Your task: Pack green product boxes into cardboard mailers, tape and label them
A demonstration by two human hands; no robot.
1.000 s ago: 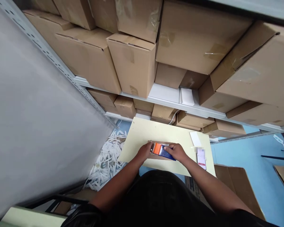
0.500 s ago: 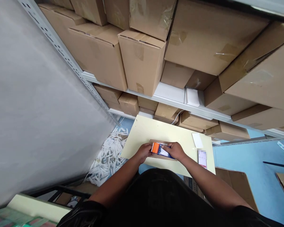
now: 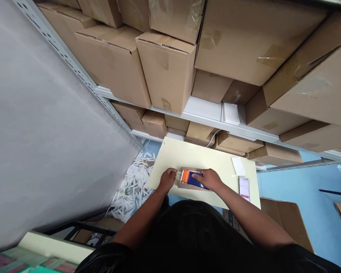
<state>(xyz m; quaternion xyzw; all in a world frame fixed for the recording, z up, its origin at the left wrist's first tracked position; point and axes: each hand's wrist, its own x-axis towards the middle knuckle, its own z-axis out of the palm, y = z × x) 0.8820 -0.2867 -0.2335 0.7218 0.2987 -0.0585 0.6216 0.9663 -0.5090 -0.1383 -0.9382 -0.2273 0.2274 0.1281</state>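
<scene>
Nearest is the person's black top (image 3: 187, 235), with 2 bare forearms reaching forward from it. At the lower left are a pale yellow board (image 3: 55, 244) and, beside it, green-and-pink material (image 3: 8, 263), cut off by the picture's edge.

The right hand (image 3: 212, 179) grasps a flat, oblong orange-and-dark-blue item (image 3: 197, 179), thumb laid along its upper face and the fingers mostly hidden. The item's orange end points toward the left hand (image 3: 167, 179). That hand's fingers are curled in, with the tips close together beside a thin, pale strip (image 3: 178, 173); I cannot tell whether they pinch it.

The item is above a rectangular, box-like brown cardboard piece (image 3: 184, 186) on a pale yellow, smooth-topped table (image 3: 207, 155). Toward the table's right side are a phone with a lit screen (image 3: 244, 189) and, just beyond it, a flat white rectangular card (image 3: 238, 165).

Left of the table, many narrow white strips (image 3: 133, 182) are heaped on the blue floor (image 3: 287, 185). To the right leans a large brown cardboard sheet (image 3: 290, 222).

Beyond the table, a grey metal rack (image 3: 210, 120) bears brown cardboard boxes (image 3: 166, 72) on at least 2 levels, plus 1 small white box (image 3: 231, 113). A plain grey wall (image 3: 53, 132) stands at left.
</scene>
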